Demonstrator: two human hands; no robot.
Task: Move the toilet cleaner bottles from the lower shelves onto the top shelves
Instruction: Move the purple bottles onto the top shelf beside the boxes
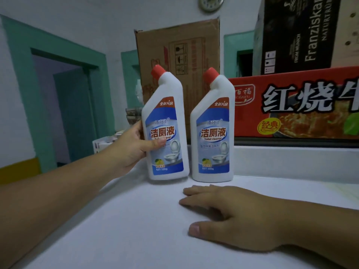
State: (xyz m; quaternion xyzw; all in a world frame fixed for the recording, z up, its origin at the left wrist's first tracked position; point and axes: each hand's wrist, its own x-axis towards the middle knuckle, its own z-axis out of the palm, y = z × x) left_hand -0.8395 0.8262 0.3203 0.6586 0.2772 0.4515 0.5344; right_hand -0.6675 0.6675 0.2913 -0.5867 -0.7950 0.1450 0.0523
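Two white toilet cleaner bottles with red caps and blue labels stand upright side by side on a white top shelf (120, 226). My left hand (134, 148) is wrapped around the left bottle (167, 133) at mid-height, thumb across its label. The right bottle (212, 133) stands free, a small gap from the left one. My right hand (229, 214) lies flat, palm down, on the shelf just in front of the right bottle, holding nothing.
A brown cardboard box (178, 55) stands right behind the bottles. A red printed carton (295, 105) with a dark carton (303, 33) on top fills the right rear. Green-framed doorways (68, 98) lie to the left, beyond the shelf's left edge.
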